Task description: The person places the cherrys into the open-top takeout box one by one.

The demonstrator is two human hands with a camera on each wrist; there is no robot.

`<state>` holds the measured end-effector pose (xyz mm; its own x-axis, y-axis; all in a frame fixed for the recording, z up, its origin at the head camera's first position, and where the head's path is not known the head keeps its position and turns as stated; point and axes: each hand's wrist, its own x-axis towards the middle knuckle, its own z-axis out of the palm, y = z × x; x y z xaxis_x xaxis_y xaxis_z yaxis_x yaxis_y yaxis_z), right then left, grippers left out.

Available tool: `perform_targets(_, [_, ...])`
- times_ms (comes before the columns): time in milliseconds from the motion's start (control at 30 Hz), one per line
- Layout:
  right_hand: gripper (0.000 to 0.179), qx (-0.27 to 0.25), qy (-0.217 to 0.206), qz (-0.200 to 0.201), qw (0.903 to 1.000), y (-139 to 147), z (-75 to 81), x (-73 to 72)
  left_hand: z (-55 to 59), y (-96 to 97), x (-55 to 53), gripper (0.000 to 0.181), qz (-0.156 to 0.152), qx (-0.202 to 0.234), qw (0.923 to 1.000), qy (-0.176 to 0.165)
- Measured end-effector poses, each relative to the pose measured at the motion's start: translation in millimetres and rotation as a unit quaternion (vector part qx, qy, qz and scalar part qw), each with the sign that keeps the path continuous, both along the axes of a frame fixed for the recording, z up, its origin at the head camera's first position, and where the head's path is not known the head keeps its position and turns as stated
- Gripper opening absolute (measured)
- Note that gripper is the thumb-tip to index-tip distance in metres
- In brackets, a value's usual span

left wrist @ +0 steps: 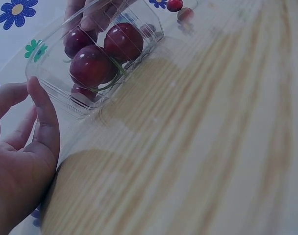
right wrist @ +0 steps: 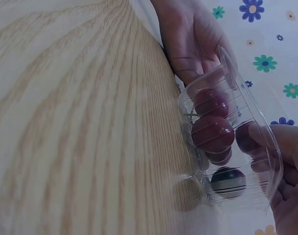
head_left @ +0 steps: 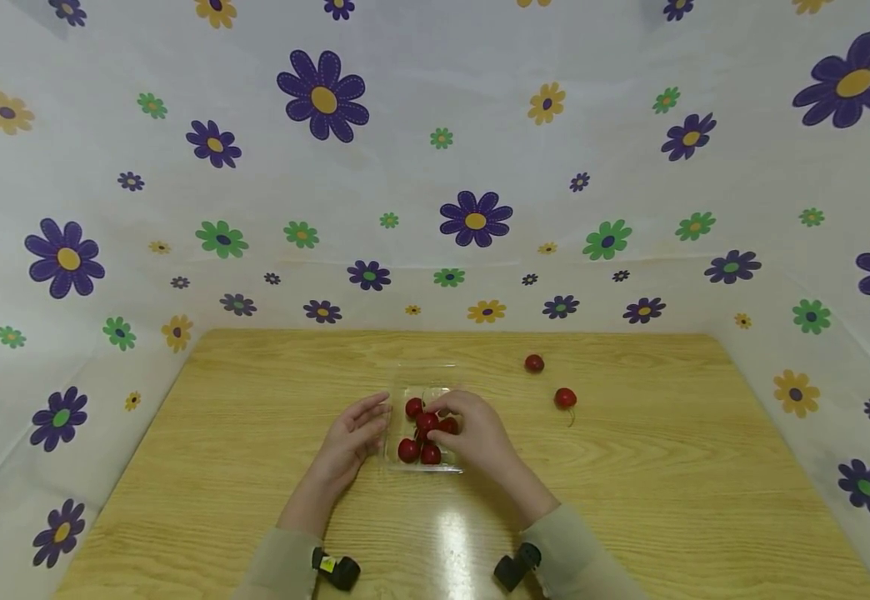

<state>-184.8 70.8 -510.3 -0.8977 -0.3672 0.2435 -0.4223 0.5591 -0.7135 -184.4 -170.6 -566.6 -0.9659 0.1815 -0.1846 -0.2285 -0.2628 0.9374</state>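
A clear plastic box (head_left: 423, 468) with several dark red cherries (head_left: 408, 451) in it stands on the table between the two hands. My right hand (head_left: 472, 429) reaches over its right side and pinches a cherry (head_left: 427, 423) between thumb and fingers, inside the box. In the right wrist view that cherry (right wrist: 247, 138) shows through the clear wall by the fingertips. At the box's left side rests my left hand (head_left: 351, 437), its fingers loosely bent; in the left wrist view a fingertip (left wrist: 34, 87) is against the box's corner or very near it.
Two loose cherries lie to the right of the box, one farther back (head_left: 534, 363) and one with a stem (head_left: 566, 398) nearer. The wooden table (head_left: 255, 400) is bordered by a flower-printed white sheet (head_left: 397, 183) at the back and sides.
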Motion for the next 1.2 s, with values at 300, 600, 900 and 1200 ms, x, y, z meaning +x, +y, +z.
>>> perform_targets(300, [0.028, 0.033, 0.016, 0.003, 0.9993, -0.7, 0.0, -0.7, 1.6, -1.1, -0.3, 0.054, -0.008, 0.003, 0.9999, 0.007])
perform_targets(600, [0.028, 0.029, 0.007, 0.004, 0.9996, -0.1, -2.0, -1.8, 0.1, -0.7, -0.4, 0.054, -0.010, 0.006, 0.9998, 0.013])
perform_targets(900, [0.027, -0.004, -0.017, 0.002, 0.9999, 2.1, 0.2, -0.6, -2.1, -0.3, 0.2, 0.053, -0.003, 0.006, 0.9999, 0.013])
perform_targets(1200, [0.026, -0.075, -0.036, -0.037, 0.9959, 13.3, 3.9, -4.3, -1.3, 0.2, 1.0, 0.053, 0.001, 0.009, 0.9998, 0.016])
